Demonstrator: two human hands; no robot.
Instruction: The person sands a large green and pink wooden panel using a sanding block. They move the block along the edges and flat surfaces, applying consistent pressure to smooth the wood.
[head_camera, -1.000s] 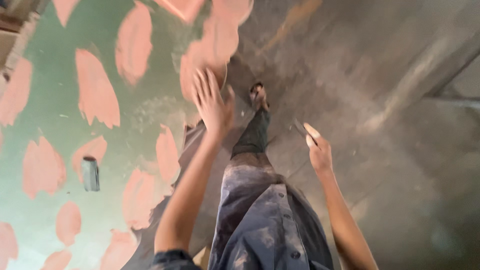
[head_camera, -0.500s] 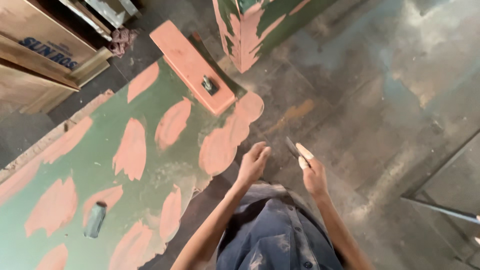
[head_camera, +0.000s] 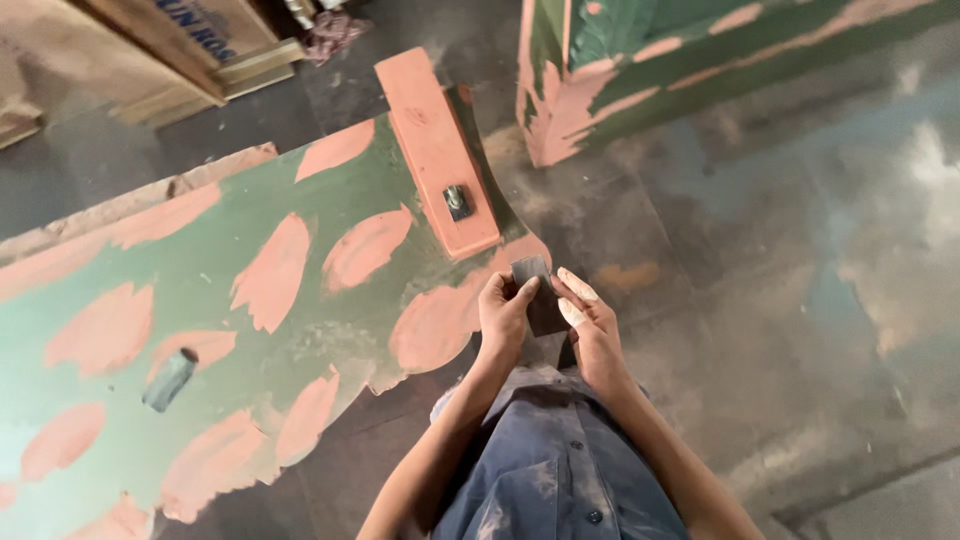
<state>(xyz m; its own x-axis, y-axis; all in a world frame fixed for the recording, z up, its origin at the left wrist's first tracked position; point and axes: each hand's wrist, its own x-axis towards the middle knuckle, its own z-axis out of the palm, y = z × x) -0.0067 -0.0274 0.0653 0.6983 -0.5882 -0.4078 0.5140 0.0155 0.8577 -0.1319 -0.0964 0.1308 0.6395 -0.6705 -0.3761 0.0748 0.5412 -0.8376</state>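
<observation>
A dusty grey concrete floor (head_camera: 780, 300) fills the right half of the head view. On it, at left, lies a large green panel (head_camera: 200, 290) dabbed with many salmon-pink filler patches (head_camera: 270, 272); its curved right edge ends just in front of the person. A second green panel (head_camera: 700, 60), streaked with the same pink along its lower edge, lies at the upper right, apart from the first. Cardboard boxes (head_camera: 150, 50) occupy the upper left corner. A long pink-coated block (head_camera: 436, 150) rests on the upper right part of the large panel, bearing a small dark metal fitting (head_camera: 457, 200) near its lower end. A small grey cylindrical fitting (head_camera: 168, 380) lies on the panel at lower left, well apart from the hands. At the bottom centre is the person's dust-marked blue button shirt (head_camera: 560, 470), from which both bare forearms reach forward. The left hand (head_camera: 505, 315) and the right hand (head_camera: 592, 325) meet over the floor, just beside the panel's edge. Both grip one small dark rectangular sheet, probably sandpaper (head_camera: 535, 285): left fingers pinch its left edge, right fingers close on its right side. Two right fingertips (head_camera: 577, 285) carry pale pink coating. The sheet is raised between the hands, clear of the panel.
</observation>
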